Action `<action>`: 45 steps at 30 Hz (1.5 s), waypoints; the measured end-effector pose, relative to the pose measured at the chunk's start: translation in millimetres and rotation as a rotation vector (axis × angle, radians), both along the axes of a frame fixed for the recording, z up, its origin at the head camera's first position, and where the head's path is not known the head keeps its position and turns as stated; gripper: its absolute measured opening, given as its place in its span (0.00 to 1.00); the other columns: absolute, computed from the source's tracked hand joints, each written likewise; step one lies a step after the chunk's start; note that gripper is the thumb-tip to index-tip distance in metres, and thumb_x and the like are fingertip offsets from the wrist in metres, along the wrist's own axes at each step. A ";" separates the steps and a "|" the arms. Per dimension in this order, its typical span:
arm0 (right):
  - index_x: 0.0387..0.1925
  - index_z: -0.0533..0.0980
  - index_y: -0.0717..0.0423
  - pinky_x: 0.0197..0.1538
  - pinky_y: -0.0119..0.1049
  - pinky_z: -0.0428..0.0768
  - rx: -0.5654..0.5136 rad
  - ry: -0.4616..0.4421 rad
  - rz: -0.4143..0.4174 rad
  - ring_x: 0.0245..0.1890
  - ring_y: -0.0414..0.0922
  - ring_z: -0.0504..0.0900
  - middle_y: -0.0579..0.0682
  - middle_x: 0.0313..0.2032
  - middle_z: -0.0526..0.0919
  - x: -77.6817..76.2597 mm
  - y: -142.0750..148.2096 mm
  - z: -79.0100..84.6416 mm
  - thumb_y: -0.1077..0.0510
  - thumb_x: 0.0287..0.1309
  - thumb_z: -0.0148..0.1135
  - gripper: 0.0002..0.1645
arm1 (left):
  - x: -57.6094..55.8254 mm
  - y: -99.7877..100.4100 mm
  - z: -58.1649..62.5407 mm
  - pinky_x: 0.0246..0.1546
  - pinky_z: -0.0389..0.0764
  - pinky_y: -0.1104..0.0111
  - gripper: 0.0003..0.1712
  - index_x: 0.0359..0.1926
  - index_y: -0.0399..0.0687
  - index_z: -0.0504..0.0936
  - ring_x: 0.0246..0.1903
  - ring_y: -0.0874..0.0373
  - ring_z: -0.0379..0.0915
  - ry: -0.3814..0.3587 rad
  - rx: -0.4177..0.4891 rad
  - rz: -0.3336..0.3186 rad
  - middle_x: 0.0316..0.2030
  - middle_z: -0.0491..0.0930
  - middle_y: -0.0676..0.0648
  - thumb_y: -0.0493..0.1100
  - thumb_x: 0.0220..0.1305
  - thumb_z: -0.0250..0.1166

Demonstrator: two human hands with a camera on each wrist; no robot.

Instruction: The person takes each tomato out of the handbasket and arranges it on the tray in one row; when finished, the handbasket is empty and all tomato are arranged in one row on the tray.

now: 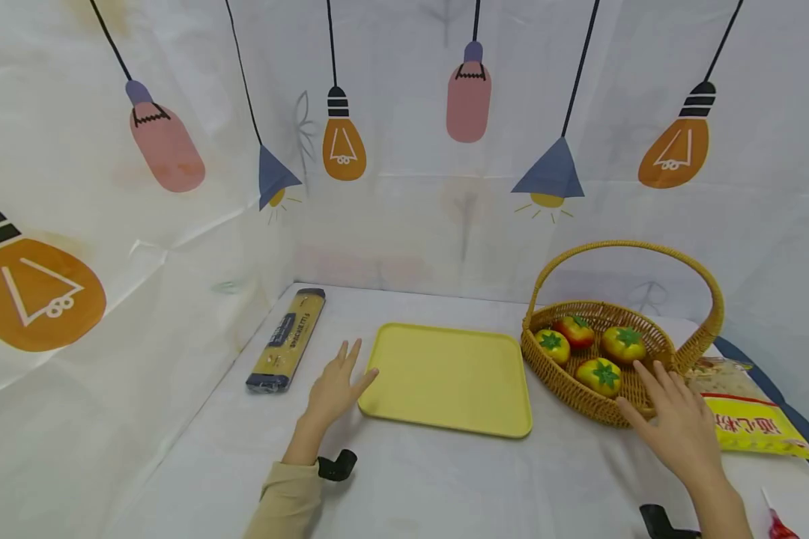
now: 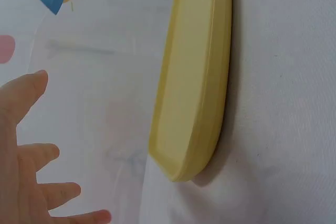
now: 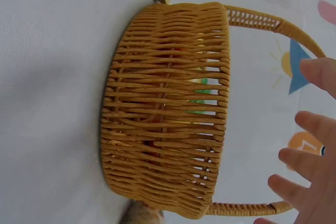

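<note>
- My left hand (image 1: 333, 385): fingers straight and spread, holding nothing; poised at the left edge of the tray.
- My right hand (image 1: 681, 427): fingers extended and parted, holding nothing; raised near the basket's right side, apart from its weave in the wrist view.
- Tray (image 1: 445, 380): yellow, rectangular, flat on the white table (image 1: 445, 486), between my hands.
- Basket (image 1: 573, 391): brown wicker, arched handle, upright just right of the tray.
- Fruits (image 1: 623, 346): four, red-and-yellow, green-topped, inside the basket.
- Bag (image 1: 758, 428): yellow-fronted, right of the basket.
- Packet (image 1: 290, 337): long, dark-ended, left of the tray.
</note>
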State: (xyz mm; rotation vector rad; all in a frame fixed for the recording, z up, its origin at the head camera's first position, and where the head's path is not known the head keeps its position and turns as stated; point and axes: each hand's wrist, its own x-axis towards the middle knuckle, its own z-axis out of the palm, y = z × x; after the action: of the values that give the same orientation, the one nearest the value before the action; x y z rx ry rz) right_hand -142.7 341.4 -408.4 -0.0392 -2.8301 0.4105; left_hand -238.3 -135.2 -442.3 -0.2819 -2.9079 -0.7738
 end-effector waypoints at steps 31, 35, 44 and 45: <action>0.71 0.47 0.36 0.43 0.12 0.63 -0.714 0.009 0.068 0.53 0.23 0.61 0.56 0.66 0.59 -21.5 -3.8 3.0 0.45 0.67 0.42 0.34 | -17.6 -2.5 -39.0 0.27 0.78 0.67 0.31 0.63 0.34 0.65 0.43 0.45 0.76 -0.214 0.509 0.028 0.53 0.73 0.32 0.41 0.60 0.60; 0.71 0.47 0.36 0.44 0.13 0.65 -0.777 0.000 0.087 0.48 0.19 0.61 0.46 0.63 0.63 -27.2 -2.7 0.3 0.47 0.67 0.42 0.33 | -18.0 -3.6 -40.4 0.25 0.78 0.67 0.32 0.63 0.36 0.66 0.38 0.49 0.76 -0.212 0.516 0.022 0.52 0.74 0.33 0.39 0.58 0.62; 0.70 0.51 0.37 0.40 0.14 0.65 -0.826 0.031 0.084 0.46 0.22 0.63 0.25 0.49 0.64 -39.6 -0.9 -4.4 0.48 0.65 0.48 0.34 | -17.7 -4.5 -42.0 0.25 0.78 0.66 0.32 0.62 0.36 0.67 0.37 0.49 0.76 -0.195 0.524 0.016 0.51 0.75 0.33 0.37 0.56 0.64; 0.70 0.51 0.37 0.40 0.15 0.65 -0.829 0.032 0.082 0.46 0.22 0.63 0.25 0.48 0.64 -40.6 -0.5 -5.0 0.48 0.65 0.48 0.34 | -17.8 -4.3 -42.1 0.25 0.78 0.66 0.32 0.62 0.36 0.67 0.37 0.49 0.76 -0.192 0.523 0.014 0.51 0.75 0.32 0.37 0.56 0.63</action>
State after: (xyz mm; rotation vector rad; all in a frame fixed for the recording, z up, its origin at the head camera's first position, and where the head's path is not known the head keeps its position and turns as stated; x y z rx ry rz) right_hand -183.3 340.8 -413.3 -0.0797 -2.4284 1.5384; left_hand -256.1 -139.6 -484.4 -0.1376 -2.7273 -1.5847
